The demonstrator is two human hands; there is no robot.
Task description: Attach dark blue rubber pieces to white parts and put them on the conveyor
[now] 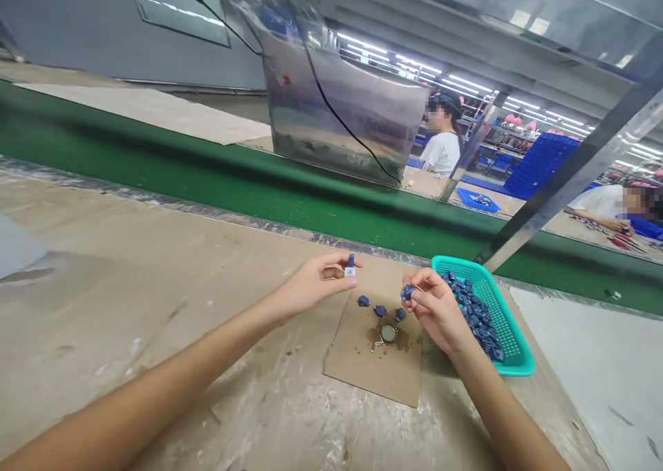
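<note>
My left hand [331,275] pinches a small upright piece [351,266], dark blue on top and white below, between thumb and fingers. Opposite it, beside the basket, my right hand [438,309] grips a small dark blue part [408,292] with its fingertips. Below both hands lies a cardboard sheet [373,374]. Three dark blue parts, one of them [380,311] in the middle, rest on it in a loose row. Near them a small round dish [388,333] with a pale greenish middle sits in a wet brown stain.
A teal plastic basket [518,367] full of dark blue parts stands right of the cardboard. Behind the worktable [248,409] runs a green belt [207,160]. A slanted metal post [559,181] rises behind the basket. Two people [443,146] sit beyond the belt, near a blue tray [477,200].
</note>
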